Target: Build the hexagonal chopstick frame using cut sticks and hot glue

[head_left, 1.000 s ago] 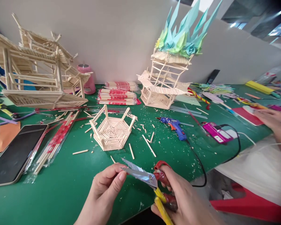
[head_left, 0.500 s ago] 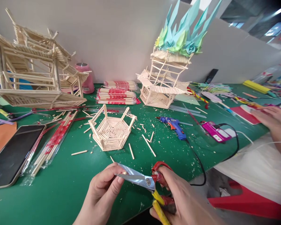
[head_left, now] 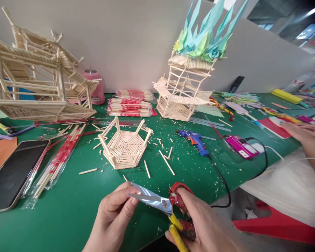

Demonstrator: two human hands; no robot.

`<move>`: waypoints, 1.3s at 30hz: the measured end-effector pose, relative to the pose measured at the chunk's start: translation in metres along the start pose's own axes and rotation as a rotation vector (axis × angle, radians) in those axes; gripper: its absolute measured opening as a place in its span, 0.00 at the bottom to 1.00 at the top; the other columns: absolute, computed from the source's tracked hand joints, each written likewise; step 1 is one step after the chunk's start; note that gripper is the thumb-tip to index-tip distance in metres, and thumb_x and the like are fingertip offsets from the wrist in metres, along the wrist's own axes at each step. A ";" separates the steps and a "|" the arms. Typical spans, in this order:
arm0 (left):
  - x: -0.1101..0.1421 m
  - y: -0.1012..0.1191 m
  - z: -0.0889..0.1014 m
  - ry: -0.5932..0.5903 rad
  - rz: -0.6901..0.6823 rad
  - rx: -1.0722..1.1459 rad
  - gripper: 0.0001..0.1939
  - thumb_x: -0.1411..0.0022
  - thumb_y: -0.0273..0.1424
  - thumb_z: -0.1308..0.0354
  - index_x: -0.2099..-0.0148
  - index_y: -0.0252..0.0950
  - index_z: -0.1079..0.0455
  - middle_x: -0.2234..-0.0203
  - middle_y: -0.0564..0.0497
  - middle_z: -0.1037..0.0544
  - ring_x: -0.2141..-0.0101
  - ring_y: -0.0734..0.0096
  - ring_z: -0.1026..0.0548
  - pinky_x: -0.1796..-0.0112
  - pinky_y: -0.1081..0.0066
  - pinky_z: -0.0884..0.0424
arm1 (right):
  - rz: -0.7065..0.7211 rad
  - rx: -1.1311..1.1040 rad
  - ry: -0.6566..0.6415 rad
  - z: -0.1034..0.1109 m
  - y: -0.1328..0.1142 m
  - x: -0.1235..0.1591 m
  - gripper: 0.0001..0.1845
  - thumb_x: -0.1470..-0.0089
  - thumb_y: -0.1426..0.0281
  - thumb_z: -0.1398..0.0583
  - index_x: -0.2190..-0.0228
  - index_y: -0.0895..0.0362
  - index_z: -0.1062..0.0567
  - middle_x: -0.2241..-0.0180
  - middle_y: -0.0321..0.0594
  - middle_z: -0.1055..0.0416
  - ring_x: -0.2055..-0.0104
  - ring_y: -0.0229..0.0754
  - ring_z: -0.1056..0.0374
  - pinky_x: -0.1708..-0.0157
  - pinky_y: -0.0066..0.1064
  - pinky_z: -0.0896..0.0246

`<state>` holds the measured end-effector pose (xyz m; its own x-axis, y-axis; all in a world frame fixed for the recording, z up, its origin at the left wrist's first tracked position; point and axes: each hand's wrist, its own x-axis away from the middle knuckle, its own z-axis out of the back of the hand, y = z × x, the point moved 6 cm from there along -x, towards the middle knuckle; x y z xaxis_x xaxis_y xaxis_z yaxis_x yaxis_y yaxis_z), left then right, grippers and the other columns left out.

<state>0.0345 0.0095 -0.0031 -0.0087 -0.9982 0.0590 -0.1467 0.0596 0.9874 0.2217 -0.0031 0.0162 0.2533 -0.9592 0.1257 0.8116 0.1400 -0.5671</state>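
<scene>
My left hand [head_left: 115, 213] pinches a thin wooden stick [head_left: 125, 178], whose end shows between the fingertips and the blades. My right hand [head_left: 199, 220] is closed round the red and yellow handles of a pair of scissors [head_left: 157, 201]. The blades are slightly parted and lie across the stick at my left fingertips. Just beyond my hands sits a six-sided frame [head_left: 126, 148] of wooden sticks with a web-like floor and short posts. Cut stick pieces [head_left: 147, 169] lie around it on the green table [head_left: 68, 224].
A blue glue gun [head_left: 195, 140] lies right of the frame, its cord trailing to the table edge. Stick-built models stand at left [head_left: 42, 80] and centre back [head_left: 183, 91]. At left lie a phone [head_left: 18, 171] and wrapped chopsticks [head_left: 60, 154]. Another person's hands [head_left: 301, 133] are at far right.
Both hands stay nearly in place, with the scissors still at the stick. My right hand and the scissors have shifted very slightly left.
</scene>
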 end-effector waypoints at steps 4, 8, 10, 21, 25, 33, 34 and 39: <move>-0.001 0.000 0.002 0.011 0.003 0.017 0.08 0.49 0.36 0.38 0.75 0.39 0.22 0.78 0.48 0.27 0.74 0.67 0.35 0.70 0.71 0.38 | 0.003 0.006 0.013 0.000 -0.001 0.000 0.15 0.63 0.66 0.39 0.68 0.55 0.32 0.66 0.47 0.25 0.66 0.49 0.27 0.73 0.31 0.28; 0.000 -0.001 0.001 -0.008 0.001 0.002 0.08 0.48 0.35 0.38 0.74 0.39 0.22 0.78 0.48 0.27 0.74 0.67 0.34 0.70 0.71 0.38 | 0.007 0.089 0.055 0.004 -0.007 0.001 0.16 0.63 0.67 0.38 0.67 0.55 0.31 0.69 0.44 0.25 0.67 0.51 0.27 0.72 0.34 0.29; 0.000 0.000 0.000 -0.009 -0.004 -0.006 0.08 0.47 0.36 0.39 0.74 0.40 0.22 0.78 0.49 0.27 0.73 0.66 0.34 0.69 0.71 0.37 | 0.015 0.075 0.058 0.005 -0.011 0.000 0.15 0.61 0.68 0.39 0.66 0.54 0.32 0.70 0.43 0.24 0.68 0.50 0.26 0.73 0.32 0.30; -0.001 0.006 -0.001 -0.028 -0.030 -0.086 0.10 0.44 0.35 0.43 0.72 0.41 0.22 0.80 0.50 0.31 0.73 0.66 0.35 0.70 0.72 0.38 | 0.035 0.186 0.038 -0.005 -0.005 -0.003 0.12 0.62 0.69 0.41 0.70 0.53 0.36 0.73 0.41 0.24 0.72 0.49 0.26 0.79 0.31 0.33; 0.000 0.004 -0.001 -0.041 -0.030 -0.137 0.10 0.42 0.34 0.44 0.72 0.40 0.22 0.80 0.50 0.32 0.73 0.67 0.34 0.70 0.73 0.38 | 0.035 0.202 0.093 -0.005 -0.003 0.001 0.12 0.61 0.70 0.41 0.70 0.52 0.37 0.73 0.39 0.25 0.72 0.48 0.26 0.78 0.31 0.34; 0.001 -0.003 -0.002 -0.102 -0.047 -0.078 0.11 0.40 0.32 0.46 0.72 0.37 0.26 0.77 0.52 0.30 0.74 0.73 0.35 0.71 0.75 0.38 | 0.058 0.222 0.068 -0.007 -0.001 0.001 0.12 0.59 0.71 0.41 0.69 0.53 0.36 0.76 0.35 0.25 0.74 0.47 0.26 0.76 0.30 0.33; 0.001 -0.004 -0.003 -0.113 -0.033 -0.069 0.11 0.40 0.32 0.47 0.72 0.37 0.26 0.76 0.52 0.30 0.73 0.73 0.35 0.70 0.75 0.37 | 0.053 0.199 0.070 -0.008 0.000 0.001 0.11 0.59 0.71 0.41 0.68 0.53 0.35 0.76 0.36 0.25 0.73 0.46 0.25 0.75 0.30 0.32; 0.002 -0.007 -0.001 -0.093 0.006 -0.050 0.09 0.40 0.34 0.46 0.67 0.41 0.25 0.77 0.54 0.30 0.73 0.74 0.34 0.70 0.75 0.37 | -0.007 0.029 0.134 -0.006 0.009 -0.003 0.12 0.54 0.64 0.43 0.65 0.53 0.36 0.75 0.37 0.24 0.73 0.45 0.25 0.78 0.28 0.33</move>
<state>0.0366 0.0073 -0.0099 -0.1015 -0.9934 0.0533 -0.0965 0.0631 0.9933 0.2255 -0.0006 0.0056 0.1763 -0.9842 0.0184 0.8285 0.1383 -0.5426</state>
